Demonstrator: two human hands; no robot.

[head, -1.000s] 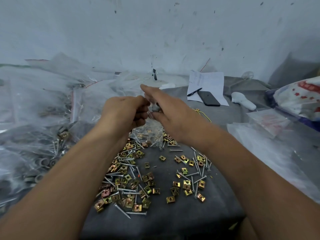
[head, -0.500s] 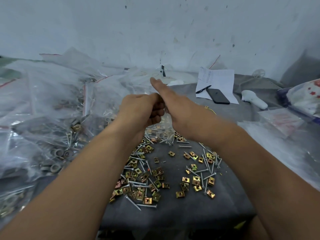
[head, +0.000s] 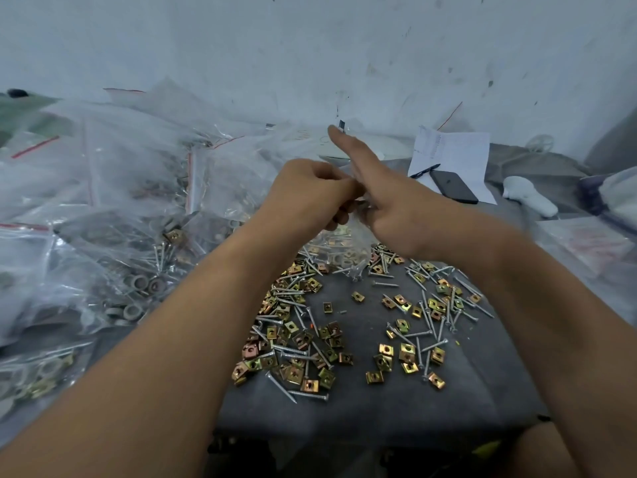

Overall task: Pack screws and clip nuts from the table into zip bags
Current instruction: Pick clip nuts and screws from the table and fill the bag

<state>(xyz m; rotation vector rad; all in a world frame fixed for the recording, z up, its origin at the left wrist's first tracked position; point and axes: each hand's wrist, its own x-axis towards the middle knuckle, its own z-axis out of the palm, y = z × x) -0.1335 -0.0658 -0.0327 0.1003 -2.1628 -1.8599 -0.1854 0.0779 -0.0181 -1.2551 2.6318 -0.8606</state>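
Left hand [head: 312, 189] curled in a fist, pinching the top edge of a small clear plastic zip bag [head: 344, 244]; right hand [head: 393, 208] pressed against it from the other side, index finger stretched straight and up, remaining fingers tucked under and apparently pinching the same edge, though hidden from view. Bag hanging directly below the two grips, its lower end resting among the parts, with gold-coloured pieces and screws visible inside. Just below and nearer than the hands, scattered loose over the grey cloth table [head: 362, 405]: long silver metal screws [head: 293, 350] and square brass-yellow clip nuts [head: 406, 351], in two rough clusters. Left of the left grip, a heap of filled transparent bags with red seal strips [head: 113, 208]. Beyond and right of the right grip, a black phone [head: 455, 186] on a white paper sheet [head: 458, 150].
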